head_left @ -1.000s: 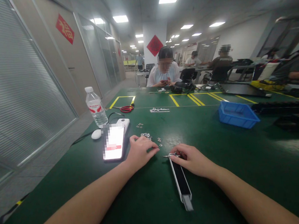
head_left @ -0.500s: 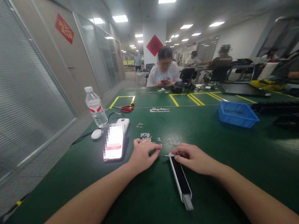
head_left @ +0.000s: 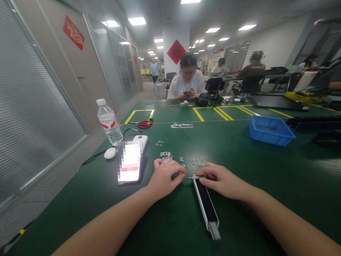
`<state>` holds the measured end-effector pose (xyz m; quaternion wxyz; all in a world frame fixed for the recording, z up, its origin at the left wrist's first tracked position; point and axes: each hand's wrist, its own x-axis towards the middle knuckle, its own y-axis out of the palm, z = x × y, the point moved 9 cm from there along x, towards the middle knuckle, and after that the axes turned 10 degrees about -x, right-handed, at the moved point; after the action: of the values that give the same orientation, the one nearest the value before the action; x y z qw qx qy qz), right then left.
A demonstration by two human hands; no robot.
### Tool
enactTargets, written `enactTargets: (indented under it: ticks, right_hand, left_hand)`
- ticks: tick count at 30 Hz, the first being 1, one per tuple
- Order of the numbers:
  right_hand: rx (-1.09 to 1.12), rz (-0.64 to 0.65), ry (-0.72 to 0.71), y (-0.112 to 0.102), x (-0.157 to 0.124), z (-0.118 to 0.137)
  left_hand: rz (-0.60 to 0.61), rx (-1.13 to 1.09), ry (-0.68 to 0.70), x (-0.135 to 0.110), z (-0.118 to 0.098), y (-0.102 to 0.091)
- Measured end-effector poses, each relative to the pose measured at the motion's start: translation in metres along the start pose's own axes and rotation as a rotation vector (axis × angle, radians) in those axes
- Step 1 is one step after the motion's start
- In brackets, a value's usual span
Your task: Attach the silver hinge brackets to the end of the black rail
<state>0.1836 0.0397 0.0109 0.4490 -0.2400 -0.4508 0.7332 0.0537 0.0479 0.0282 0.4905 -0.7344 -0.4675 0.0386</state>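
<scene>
Near the middle of the green table's (head_left: 256,224) close side, a white-edged bar (head_left: 206,204) lies lengthwise, a thin metal rod (head_left: 189,177) across its far end. The right hand (head_left: 223,180) pinches that end; the left hand (head_left: 166,178), thumb and forefinger nearly meeting, is just left of the rod's tip, holding what, if anything, I cannot tell. Work looks partway: the rod is in place, fastened or not is unclear, while small plates (head_left: 166,155) and rings (head_left: 181,159) lie loose beyond.

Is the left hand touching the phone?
Apart: the head view shows a strip of green table between the left hand and the phone.
</scene>
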Motion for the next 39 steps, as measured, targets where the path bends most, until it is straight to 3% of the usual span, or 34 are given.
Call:
enactTargets:
  ticks: [17, 39]
  right_hand:
    - [0.009, 0.015, -0.004, 0.001, 0.0, 0.002]
    - [0.02, 0.012, -0.008, 0.001, 0.0, 0.005]
  left_hand:
    - [0.082, -0.08, 0.041, -0.001, -0.007, 0.005]
    - [0.122, -0.013, 0.052, 0.0, -0.009, 0.006]
